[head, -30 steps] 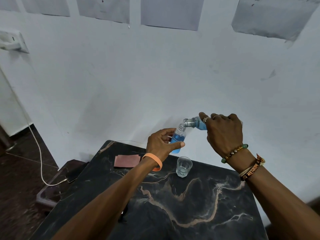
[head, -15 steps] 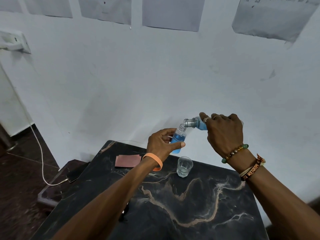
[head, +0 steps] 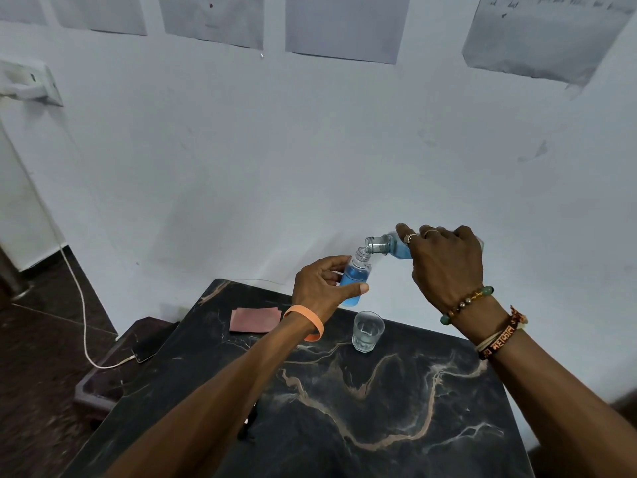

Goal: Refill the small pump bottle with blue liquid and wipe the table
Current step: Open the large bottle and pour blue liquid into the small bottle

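My left hand [head: 322, 286] grips a small clear bottle [head: 355, 281] with its top off, held upright above the far edge of the black marble table [head: 344, 408]. Blue liquid fills most of it. My right hand [head: 444, 267] holds a larger bottle of blue liquid [head: 386, 246] tipped on its side, its open neck right over the small bottle's mouth. Most of the larger bottle is hidden behind my fingers. A pink cloth [head: 255, 319] lies flat on the table's far left.
A small glass [head: 367, 331] with clear liquid stands on the table below the bottles. A dark small object [head: 248, 429] lies beside my left forearm. Left of the table, a phone [head: 153, 343] on a white cable rests on a low stool. The wall is close behind.
Both hands and both bottles stay in almost the same place. The larger bottle stays tipped over the small one.
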{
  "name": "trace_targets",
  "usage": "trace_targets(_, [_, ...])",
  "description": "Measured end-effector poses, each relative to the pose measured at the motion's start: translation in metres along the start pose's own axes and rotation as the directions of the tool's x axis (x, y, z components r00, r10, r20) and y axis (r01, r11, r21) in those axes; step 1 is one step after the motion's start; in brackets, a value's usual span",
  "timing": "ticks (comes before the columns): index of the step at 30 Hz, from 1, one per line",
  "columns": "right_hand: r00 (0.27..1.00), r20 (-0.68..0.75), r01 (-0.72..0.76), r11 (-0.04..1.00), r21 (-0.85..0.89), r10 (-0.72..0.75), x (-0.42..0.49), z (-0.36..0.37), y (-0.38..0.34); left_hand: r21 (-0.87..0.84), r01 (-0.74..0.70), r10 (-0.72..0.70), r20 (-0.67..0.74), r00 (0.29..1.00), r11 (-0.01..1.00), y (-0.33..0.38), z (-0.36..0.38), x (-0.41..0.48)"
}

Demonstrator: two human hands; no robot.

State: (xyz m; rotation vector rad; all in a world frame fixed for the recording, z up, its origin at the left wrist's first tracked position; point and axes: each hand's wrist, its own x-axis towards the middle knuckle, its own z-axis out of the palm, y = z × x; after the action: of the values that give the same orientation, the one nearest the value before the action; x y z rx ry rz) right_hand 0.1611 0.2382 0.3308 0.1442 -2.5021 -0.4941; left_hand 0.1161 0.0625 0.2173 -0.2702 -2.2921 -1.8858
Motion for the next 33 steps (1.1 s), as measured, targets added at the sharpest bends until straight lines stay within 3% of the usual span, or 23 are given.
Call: trace_targets(33, [0.997, 0.077, 0.015, 0.999, -0.038, -0.012, -0.0007, -0.0039, -0.0046, -0.002, -0.022, 0.022, -0.002, 1.0, 1.0, -0.0036, -0.0046, -0.0032])
